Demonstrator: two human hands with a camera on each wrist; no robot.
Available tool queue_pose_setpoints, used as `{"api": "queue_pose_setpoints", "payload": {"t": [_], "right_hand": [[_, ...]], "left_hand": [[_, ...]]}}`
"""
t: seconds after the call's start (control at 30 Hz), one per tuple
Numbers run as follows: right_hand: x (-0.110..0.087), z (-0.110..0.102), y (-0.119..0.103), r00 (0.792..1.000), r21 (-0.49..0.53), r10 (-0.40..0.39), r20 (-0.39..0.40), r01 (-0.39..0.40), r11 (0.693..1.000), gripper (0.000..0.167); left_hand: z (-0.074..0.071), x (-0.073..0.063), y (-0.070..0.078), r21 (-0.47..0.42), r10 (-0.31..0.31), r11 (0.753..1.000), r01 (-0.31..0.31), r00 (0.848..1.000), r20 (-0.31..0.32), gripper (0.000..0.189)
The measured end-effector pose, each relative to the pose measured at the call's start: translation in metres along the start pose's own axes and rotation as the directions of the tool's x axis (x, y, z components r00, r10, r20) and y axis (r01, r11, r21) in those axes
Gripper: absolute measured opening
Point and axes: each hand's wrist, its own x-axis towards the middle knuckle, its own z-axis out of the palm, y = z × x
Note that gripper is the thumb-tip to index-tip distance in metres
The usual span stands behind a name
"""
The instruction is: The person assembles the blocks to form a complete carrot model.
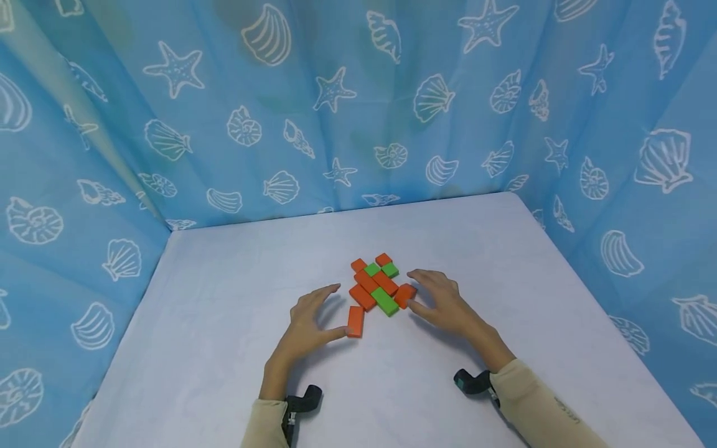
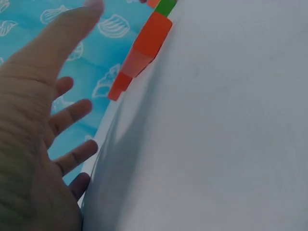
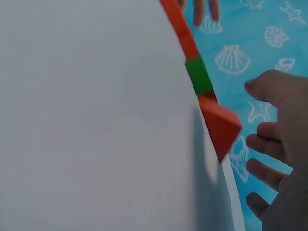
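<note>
Orange and green rectangular blocks lie flat in a close cluster on the white table, among them a green block (image 1: 385,302) at its near side. My left hand (image 1: 307,326) is spread with thumb and fingers apart, its thumb tip right at a separate orange block (image 1: 355,322). Nothing is gripped by it in the left wrist view, where an orange block (image 2: 152,36) stands out beyond the thumb. My right hand (image 1: 445,305) curves loosely around another orange block (image 1: 406,295). In the right wrist view that orange block (image 3: 220,125) looks tilted, with a gap between it and the thumb.
A white cloth covers the table (image 1: 224,286). Blue curtains (image 1: 336,124) printed with shells and starfish hang at the back and both sides. Each sleeved forearm carries a black wrist mount, one of them at the left wrist (image 1: 305,399).
</note>
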Motion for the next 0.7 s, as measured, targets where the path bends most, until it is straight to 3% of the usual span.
{"api": "queue_pose_setpoints", "payload": {"t": [0.23,0.5,0.7], "right_hand": [[0.006,0.018,-0.010,0.997,0.017,-0.073,0.009,0.073,0.997,0.065],[0.020,0.030,-0.022,0.991,-0.031,-0.112,0.068,0.115,0.993,0.073],[0.035,0.036,-0.032,0.984,-0.056,-0.126,0.128,0.134,0.989,0.070]], "left_hand": [[0.005,0.002,0.002,0.049,0.075,0.996,-0.077,0.997,0.034,0.093],[0.007,-0.002,0.001,0.193,0.153,0.968,-0.160,0.987,0.047,0.084],[0.010,-0.001,0.000,0.219,0.195,0.956,-0.196,0.980,0.027,0.075]]}}
